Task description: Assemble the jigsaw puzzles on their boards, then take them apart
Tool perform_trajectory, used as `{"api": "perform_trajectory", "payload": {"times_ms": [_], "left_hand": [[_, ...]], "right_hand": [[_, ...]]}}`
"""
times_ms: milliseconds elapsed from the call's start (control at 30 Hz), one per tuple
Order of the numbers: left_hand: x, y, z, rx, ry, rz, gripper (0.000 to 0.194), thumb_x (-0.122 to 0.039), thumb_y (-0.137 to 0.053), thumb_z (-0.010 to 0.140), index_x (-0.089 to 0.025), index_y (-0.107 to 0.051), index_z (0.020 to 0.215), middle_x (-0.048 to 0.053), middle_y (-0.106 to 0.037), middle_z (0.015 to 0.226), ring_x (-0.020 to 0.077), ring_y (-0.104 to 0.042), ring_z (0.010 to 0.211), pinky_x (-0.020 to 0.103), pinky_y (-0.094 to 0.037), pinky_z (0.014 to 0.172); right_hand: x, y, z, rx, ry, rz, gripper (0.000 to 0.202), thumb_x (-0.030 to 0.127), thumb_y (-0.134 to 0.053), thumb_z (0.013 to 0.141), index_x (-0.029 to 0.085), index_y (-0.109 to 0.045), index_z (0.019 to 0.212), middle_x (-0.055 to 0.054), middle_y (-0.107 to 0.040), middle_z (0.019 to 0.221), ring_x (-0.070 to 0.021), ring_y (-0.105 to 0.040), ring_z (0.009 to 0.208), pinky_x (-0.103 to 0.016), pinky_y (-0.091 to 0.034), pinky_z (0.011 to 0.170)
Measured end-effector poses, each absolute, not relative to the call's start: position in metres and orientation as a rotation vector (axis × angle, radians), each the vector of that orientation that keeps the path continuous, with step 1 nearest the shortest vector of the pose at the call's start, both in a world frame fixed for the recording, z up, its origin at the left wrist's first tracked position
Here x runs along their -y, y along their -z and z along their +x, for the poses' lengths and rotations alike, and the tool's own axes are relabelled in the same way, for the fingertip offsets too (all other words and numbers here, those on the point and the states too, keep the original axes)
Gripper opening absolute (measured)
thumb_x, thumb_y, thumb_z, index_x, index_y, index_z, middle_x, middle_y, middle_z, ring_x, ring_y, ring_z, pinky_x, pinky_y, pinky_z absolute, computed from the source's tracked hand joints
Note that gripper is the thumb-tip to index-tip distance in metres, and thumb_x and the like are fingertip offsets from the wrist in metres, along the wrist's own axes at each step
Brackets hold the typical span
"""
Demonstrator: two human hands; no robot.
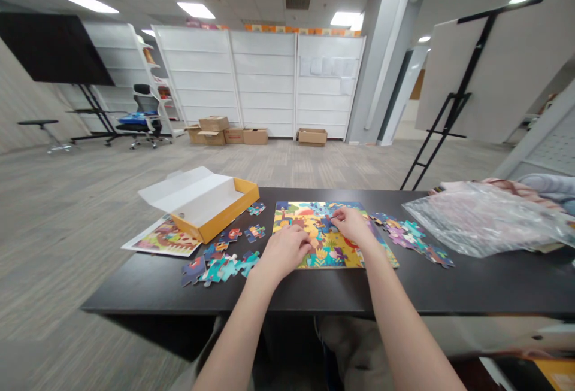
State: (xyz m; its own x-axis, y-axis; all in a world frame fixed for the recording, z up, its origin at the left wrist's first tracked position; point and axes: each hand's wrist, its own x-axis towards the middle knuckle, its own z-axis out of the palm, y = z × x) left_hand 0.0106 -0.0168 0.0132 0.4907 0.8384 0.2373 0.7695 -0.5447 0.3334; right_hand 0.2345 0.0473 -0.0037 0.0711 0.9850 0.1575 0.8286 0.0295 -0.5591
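Observation:
A colourful jigsaw puzzle (335,254) lies flat on the black table in front of me. My left hand (290,248) rests on its left part, fingers bent and a little apart, with nothing visible in them. Over the middle of the puzzle, the thumb and fingertips of my right hand (353,225) pinch a small dark blue puzzle piece (330,222), partly hidden by the fingers. Loose puzzle pieces (228,268) are heaped to the left. More loose pieces (411,235) are spread along the right side.
An open yellow box (215,218) with a white lining stands at the table's left, partly on a printed picture sheet (164,236). Clear plastic bags (485,217) cover the right side of the black table (323,295). Cardboard boxes (213,132) sit by white shelving beyond.

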Motion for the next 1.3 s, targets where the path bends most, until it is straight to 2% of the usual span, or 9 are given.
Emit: {"api": "perform_trajectory", "payload": {"times_ms": [267, 467, 600, 767, 900, 1133, 1300], "left_hand": [[0.013, -0.008, 0.01, -1.385, -0.555, 2.551, 0.014, -0.026, -0.059, 0.092, -0.021, -0.072, 0.096, 0.007, -0.07, 0.11, 0.0246, -0.062, 0.108, 0.035, -0.051, 0.093], [0.009, -0.008, 0.009, -1.366, -0.533, 2.528, 0.016, -0.026, -0.058, 0.092, -0.022, -0.073, 0.093, 0.006, -0.07, 0.11, 0.0239, -0.063, 0.106, 0.034, -0.05, 0.091], [0.005, -0.008, 0.008, -1.323, -0.531, 2.51, 0.018, -0.024, -0.057, 0.092, -0.024, -0.075, 0.09, 0.005, -0.071, 0.11, 0.0229, -0.062, 0.106, 0.033, -0.049, 0.095], [0.003, -0.01, 0.008, -1.288, -0.532, 2.498, 0.024, -0.024, -0.054, 0.092, -0.026, -0.076, 0.082, 0.004, -0.071, 0.106, 0.0233, -0.062, 0.105, 0.033, -0.049, 0.092], [0.001, -0.008, 0.007, -1.292, -0.542, 2.49, 0.023, -0.023, -0.056, 0.091, -0.027, -0.076, 0.083, 0.004, -0.071, 0.105, 0.0235, -0.062, 0.105, 0.033, -0.049, 0.092], [-0.003, -0.003, 0.006, -1.271, -0.547, 2.486, 0.021, -0.025, -0.055, 0.092, -0.027, -0.076, 0.089, 0.004, -0.071, 0.109, 0.0226, -0.062, 0.107, 0.033, -0.048, 0.096], [-0.002, -0.003, 0.006, -1.287, -0.584, 2.484, 0.019, -0.023, -0.056, 0.091, -0.025, -0.075, 0.09, 0.004, -0.071, 0.11, 0.0227, -0.062, 0.109, 0.033, -0.048, 0.098]], "right_hand": [[-0.039, -0.002, 0.235, 1.792, -0.254, -1.86, 0.008, 0.017, -0.065, 0.083, 0.018, -0.072, 0.089, -0.006, -0.077, 0.09, -0.019, -0.07, 0.085, -0.026, -0.048, 0.077], [-0.021, -0.026, 0.279, 1.58, -0.1, -1.93, 0.016, 0.024, -0.059, 0.088, 0.019, -0.074, 0.092, -0.007, -0.077, 0.093, -0.0211, -0.071, 0.089, -0.028, -0.049, 0.081], [-0.011, -0.025, 0.315, 1.49, -0.004, -2.098, 0.021, 0.026, -0.056, 0.089, 0.019, -0.075, 0.095, -0.009, -0.077, 0.099, -0.0251, -0.07, 0.097, -0.031, -0.049, 0.083], [-0.005, -0.013, 0.359, 1.412, 0.044, -2.329, 0.034, 0.04, -0.058, 0.088, 0.019, -0.074, 0.109, -0.014, -0.075, 0.11, -0.0305, -0.07, 0.102, -0.034, -0.051, 0.075], [-0.003, -0.007, 0.386, 1.473, 0.016, -2.346, 0.043, 0.054, -0.062, 0.085, 0.018, -0.077, 0.101, -0.016, -0.077, 0.101, -0.0322, -0.071, 0.099, -0.034, -0.051, 0.072], [0.002, -0.001, 0.398, 1.628, -0.158, -2.288, 0.027, 0.043, -0.077, 0.071, 0.021, -0.076, 0.086, -0.008, -0.078, 0.088, -0.0246, -0.072, 0.079, -0.029, -0.046, 0.062], [0.005, -0.001, 0.398, 1.655, -0.21, -2.266, 0.028, 0.038, -0.081, 0.067, 0.02, -0.075, 0.088, -0.008, -0.078, 0.093, -0.0227, -0.072, 0.081, -0.028, -0.047, 0.064]]}}
